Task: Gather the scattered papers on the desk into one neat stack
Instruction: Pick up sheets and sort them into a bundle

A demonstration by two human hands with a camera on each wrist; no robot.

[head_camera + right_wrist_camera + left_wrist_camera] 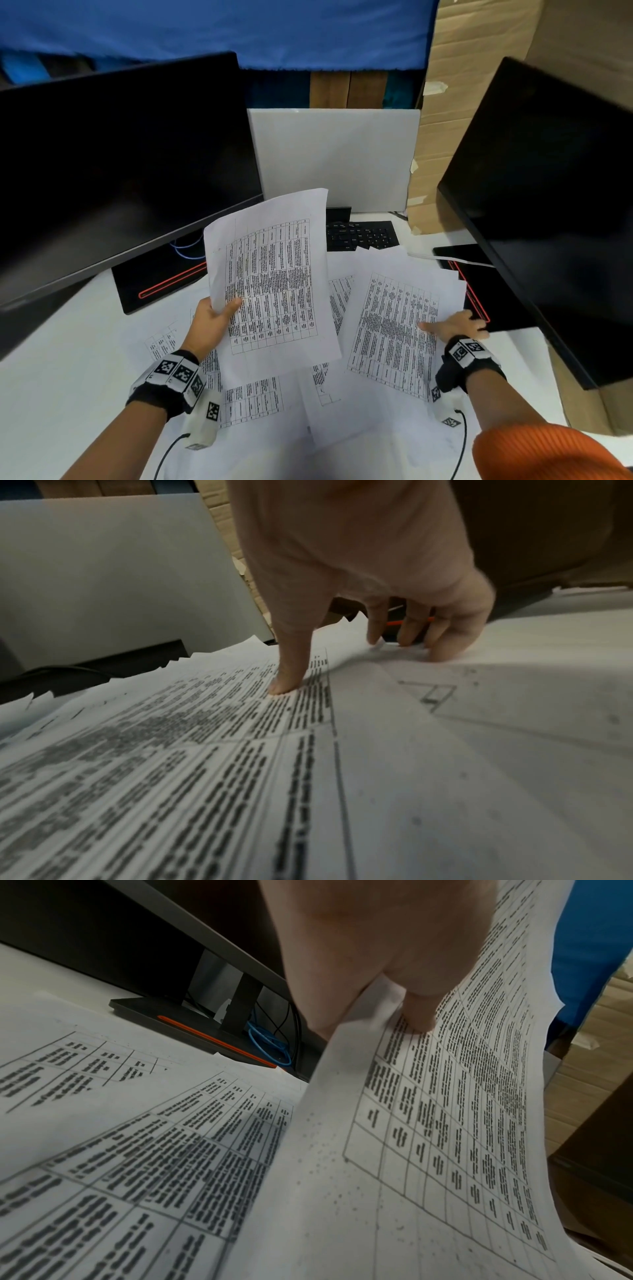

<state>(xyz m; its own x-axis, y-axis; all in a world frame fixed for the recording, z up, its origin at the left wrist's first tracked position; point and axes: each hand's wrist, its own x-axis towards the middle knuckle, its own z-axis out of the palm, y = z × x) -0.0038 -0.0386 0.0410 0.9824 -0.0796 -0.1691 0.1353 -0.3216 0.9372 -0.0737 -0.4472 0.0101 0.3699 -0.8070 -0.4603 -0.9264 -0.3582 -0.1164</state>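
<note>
My left hand point(228, 308) holds one printed sheet point(274, 274) lifted off the desk, thumb on top near its left edge; in the left wrist view the thumb and fingers point(414, 1015) pinch that sheet point(445, 1123). My right hand point(455, 325) rests on a fanned pile of sheets point(394, 332) at the right. The thumb point(284, 688) presses on the top printed sheet point(171, 764), and the other fingertips point(404, 639) touch down at the pile's right edge. More printed sheets point(253, 401) lie scattered flat on the white desk point(68, 377) under and between my hands.
A dark monitor point(120, 164) stands left and another point(548, 205) right, their black bases point(157, 281) point(479, 291) touching the papers' edges. A black keyboard point(363, 234) lies behind the papers before a white panel point(335, 154). Cardboard point(479, 68) stands at back right.
</note>
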